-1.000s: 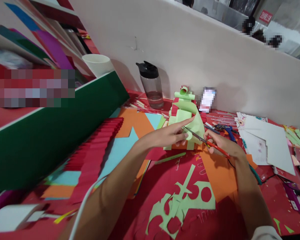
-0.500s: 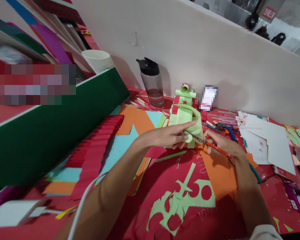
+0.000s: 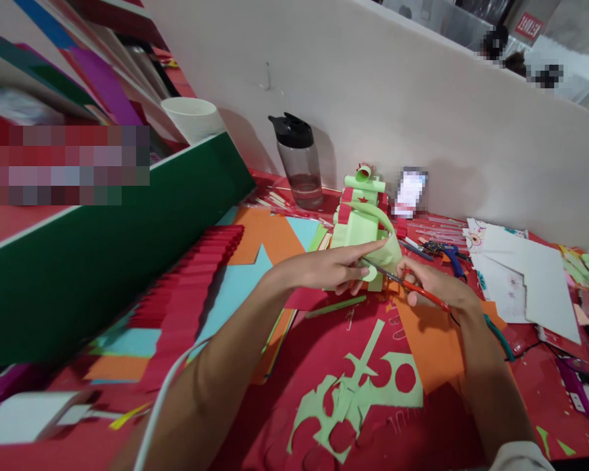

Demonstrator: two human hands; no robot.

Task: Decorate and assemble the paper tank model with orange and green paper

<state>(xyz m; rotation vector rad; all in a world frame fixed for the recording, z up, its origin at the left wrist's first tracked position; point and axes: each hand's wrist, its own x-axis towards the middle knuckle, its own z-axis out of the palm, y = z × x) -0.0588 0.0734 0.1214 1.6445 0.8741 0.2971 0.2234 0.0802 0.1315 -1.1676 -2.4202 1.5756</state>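
Observation:
My left hand (image 3: 346,265) pinches a light green paper piece (image 3: 371,271) between the thumb and fingers, its index finger stretched along a curled green strip (image 3: 380,219). In my right hand (image 3: 427,281) are red-handled scissors (image 3: 425,294), their metal blades pointing left into the green paper at my left fingertips. Just behind both hands stands a light green paper model (image 3: 360,229) with rolled tubes, red bands and a red star. Below them lies a green paper offcut (image 3: 358,396) with round holes. My fingers hide part of the piece.
A dark-lidded bottle (image 3: 297,160) and a phone (image 3: 410,191) stand by the white partition (image 3: 397,98). A blue glue gun (image 3: 451,258) and white boards (image 3: 525,275) lie right. Orange paper (image 3: 432,340) lies under my right forearm. A green board (image 3: 118,255) leans left; a white cable (image 3: 161,399) crosses my left forearm.
The scissors and my right hand have shifted very slightly left. The curled green strip has tilted a little. My left hand stays nearly in place.

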